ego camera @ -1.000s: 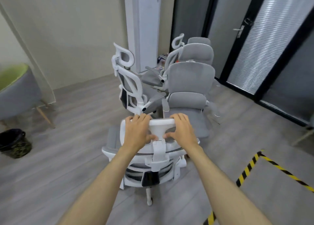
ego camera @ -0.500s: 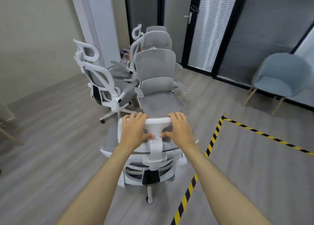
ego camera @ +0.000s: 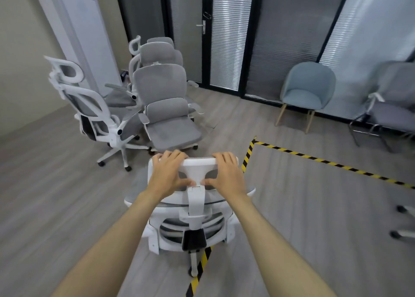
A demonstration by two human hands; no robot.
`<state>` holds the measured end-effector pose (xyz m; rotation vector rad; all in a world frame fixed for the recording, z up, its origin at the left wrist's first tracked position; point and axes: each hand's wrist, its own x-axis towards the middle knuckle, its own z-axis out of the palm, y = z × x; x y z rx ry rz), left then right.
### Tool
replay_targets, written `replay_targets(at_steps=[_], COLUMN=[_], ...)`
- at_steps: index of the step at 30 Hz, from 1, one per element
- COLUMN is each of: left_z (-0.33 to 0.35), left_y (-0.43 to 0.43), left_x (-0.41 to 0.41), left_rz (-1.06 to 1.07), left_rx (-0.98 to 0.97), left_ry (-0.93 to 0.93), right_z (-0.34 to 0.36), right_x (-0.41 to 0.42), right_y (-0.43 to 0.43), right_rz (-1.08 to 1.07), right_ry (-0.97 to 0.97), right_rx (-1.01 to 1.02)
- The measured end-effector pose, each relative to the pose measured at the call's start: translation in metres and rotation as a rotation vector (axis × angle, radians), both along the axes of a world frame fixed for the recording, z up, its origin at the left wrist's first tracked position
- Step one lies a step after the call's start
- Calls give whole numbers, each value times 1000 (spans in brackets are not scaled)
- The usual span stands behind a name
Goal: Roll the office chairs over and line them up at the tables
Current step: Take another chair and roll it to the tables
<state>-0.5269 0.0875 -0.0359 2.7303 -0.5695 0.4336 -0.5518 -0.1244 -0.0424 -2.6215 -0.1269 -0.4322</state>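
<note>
A white-framed office chair [ego camera: 195, 216] with grey mesh stands right in front of me, its back toward me. My left hand [ego camera: 167, 175] grips the left half of its white headrest [ego camera: 197, 164], fingers curled over the top edge and thumb underneath. My right hand [ego camera: 225, 175] holds the right half the same way. Beyond it stands a cluster of like chairs: a grey one [ego camera: 167, 110] facing me, a white-backed one [ego camera: 94, 108] to its left, and more [ego camera: 157, 52] behind. No table is in view.
Yellow-black floor tape [ego camera: 314, 159] marks a corner at right and runs under the held chair. A blue shell chair [ego camera: 306, 92] and a grey visitor chair [ego camera: 390, 108] stand by the glass wall and door [ego camera: 203, 27]. Chair casters [ego camera: 402, 220] show at far right.
The view has swung to the right with the held chair. The chair cluster has shifted to the left of the picture, and the blue chair, grey chair and taped corner have come into view. Both hands keep their hold.
</note>
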Motion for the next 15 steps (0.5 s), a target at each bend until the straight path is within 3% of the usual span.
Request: replay_targets(at_steps=[15], left_z=[-2], left_y=[-215], left_x=[-128], left_rz=[-235], left_rx=[-28], left_ry=[16], right_z=[1], right_x=[-185], right_y=[-201], right_rz=[-301], right_ry=[-30], right_rx=[-40])
